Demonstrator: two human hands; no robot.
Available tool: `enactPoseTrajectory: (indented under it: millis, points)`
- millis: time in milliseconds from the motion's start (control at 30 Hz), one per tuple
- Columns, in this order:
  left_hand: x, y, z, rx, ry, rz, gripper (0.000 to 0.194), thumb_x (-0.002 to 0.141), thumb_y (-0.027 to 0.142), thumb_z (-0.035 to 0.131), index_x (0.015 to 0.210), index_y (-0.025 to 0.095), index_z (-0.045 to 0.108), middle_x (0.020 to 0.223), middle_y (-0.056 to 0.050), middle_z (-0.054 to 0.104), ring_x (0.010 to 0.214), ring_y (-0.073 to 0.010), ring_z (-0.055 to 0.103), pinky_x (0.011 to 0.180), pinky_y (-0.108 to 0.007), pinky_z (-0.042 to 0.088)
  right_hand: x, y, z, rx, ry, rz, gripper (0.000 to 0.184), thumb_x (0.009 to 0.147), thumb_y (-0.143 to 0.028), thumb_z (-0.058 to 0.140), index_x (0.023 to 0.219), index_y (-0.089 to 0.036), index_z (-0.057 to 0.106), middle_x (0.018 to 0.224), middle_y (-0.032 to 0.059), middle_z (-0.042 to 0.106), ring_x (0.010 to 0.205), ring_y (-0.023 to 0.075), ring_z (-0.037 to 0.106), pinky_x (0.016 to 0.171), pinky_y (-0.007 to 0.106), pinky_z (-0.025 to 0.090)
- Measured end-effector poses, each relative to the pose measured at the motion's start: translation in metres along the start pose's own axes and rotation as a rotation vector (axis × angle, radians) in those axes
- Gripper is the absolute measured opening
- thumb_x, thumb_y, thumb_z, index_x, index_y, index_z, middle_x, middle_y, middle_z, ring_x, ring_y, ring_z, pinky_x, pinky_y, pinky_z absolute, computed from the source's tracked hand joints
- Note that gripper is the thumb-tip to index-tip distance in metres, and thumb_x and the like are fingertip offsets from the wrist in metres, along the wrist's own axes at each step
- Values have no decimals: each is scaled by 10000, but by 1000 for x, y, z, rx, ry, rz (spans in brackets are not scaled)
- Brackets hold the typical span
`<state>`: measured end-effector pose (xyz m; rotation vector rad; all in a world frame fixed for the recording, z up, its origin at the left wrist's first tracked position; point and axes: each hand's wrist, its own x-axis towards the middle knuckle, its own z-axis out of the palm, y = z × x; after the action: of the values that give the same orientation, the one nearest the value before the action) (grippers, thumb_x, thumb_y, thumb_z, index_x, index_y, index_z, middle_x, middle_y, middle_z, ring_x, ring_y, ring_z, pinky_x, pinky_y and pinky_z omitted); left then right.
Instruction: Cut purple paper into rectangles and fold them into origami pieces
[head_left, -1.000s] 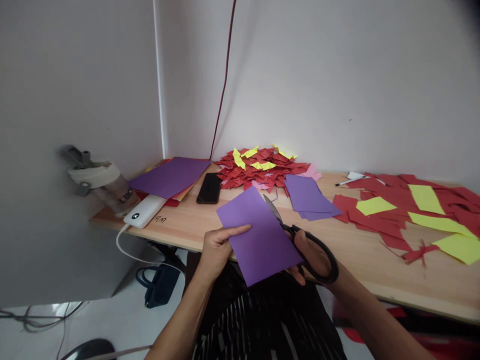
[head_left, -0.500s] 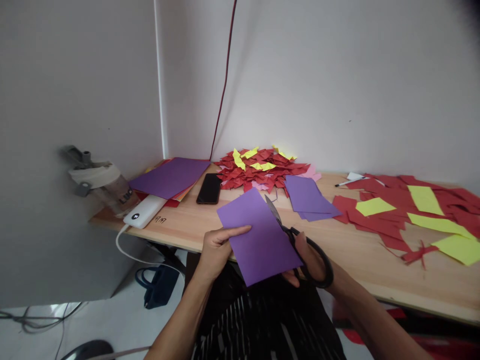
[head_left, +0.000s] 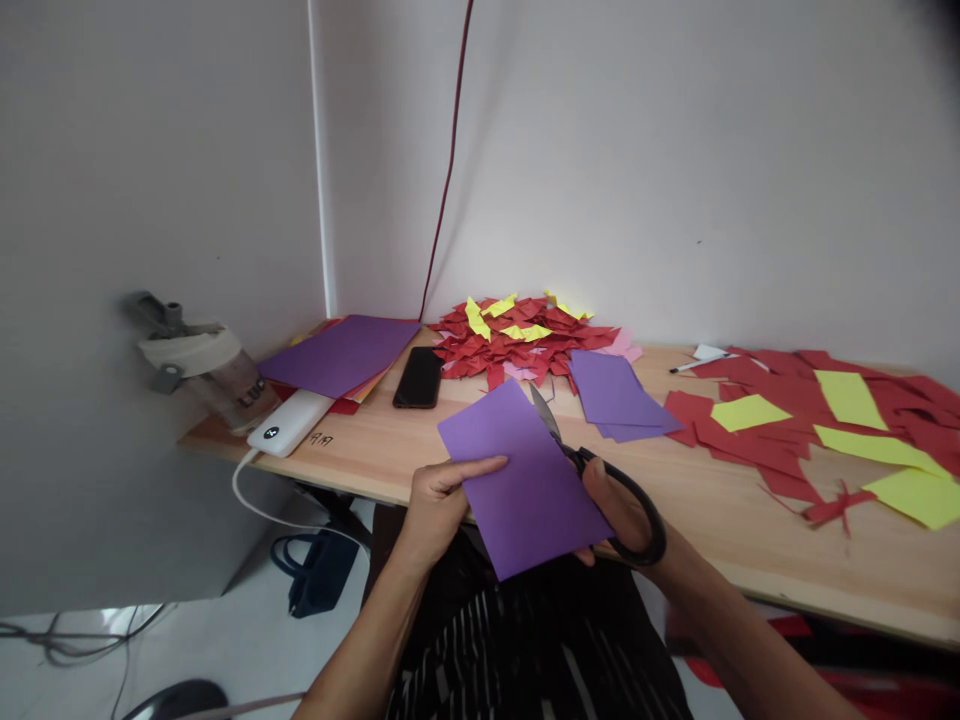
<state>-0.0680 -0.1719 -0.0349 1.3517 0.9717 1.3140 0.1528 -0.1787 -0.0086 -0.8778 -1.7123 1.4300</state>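
My left hand (head_left: 442, 500) pinches the left edge of a purple sheet of paper (head_left: 529, 490), thumb on top and the other fingers hidden beneath. The sheet is held tilted over the table's front edge, above my lap. Black-handled scissors (head_left: 637, 505) are in my right hand (head_left: 619, 510), with its thumb through one loop. One blade shows along the sheet's right edge, pointing away from me; the lower blade is hidden by the paper. Fingertips of my right hand show under the sheet's lower right corner. Beyond the scissors lie cut purple pieces (head_left: 619, 395).
A heap of folded red and yellow paper (head_left: 517, 335) rests against the wall. Red pieces (head_left: 757, 450) and yellow pieces (head_left: 851, 400) cover the right side. On the left are a phone (head_left: 418, 378), a power bank (head_left: 289, 422), a purple stack (head_left: 345, 355) and a bottle (head_left: 214, 370).
The purple sheet and my left hand have shifted slightly right and toward me. The scissors have moved only a little at the sheet's right edge.
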Motion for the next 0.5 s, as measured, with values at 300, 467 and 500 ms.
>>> enactPoseTrajectory:
  millis: [300,467,500]
  points:
    - [1,4,1,6,13,12,188,817,212,690,977,256,779,1054,-44,754,983,-207,716,940,-308,554,-1,-16,8,-100,108,-15,702,979,-634,206,474,-214,453,347,-26,365,366,100,413,488,251,375]
    - [1,2,-1,10,-5,15,203,824,190,674,983,265,777,1053,-32,755,981,-198,715,925,-291,558,-3,-17,4,-156,40,-12,707,971,-644,207,446,-219,418,422,-3,449,440,112,492,548,248,425]
    - [0,2,-1,8,-7,14,206,824,186,673,983,268,777,1053,-29,755,980,-195,716,927,-289,556,-3,-15,3,-148,31,-19,709,962,-659,209,453,-221,436,428,2,466,446,117,500,541,247,430]
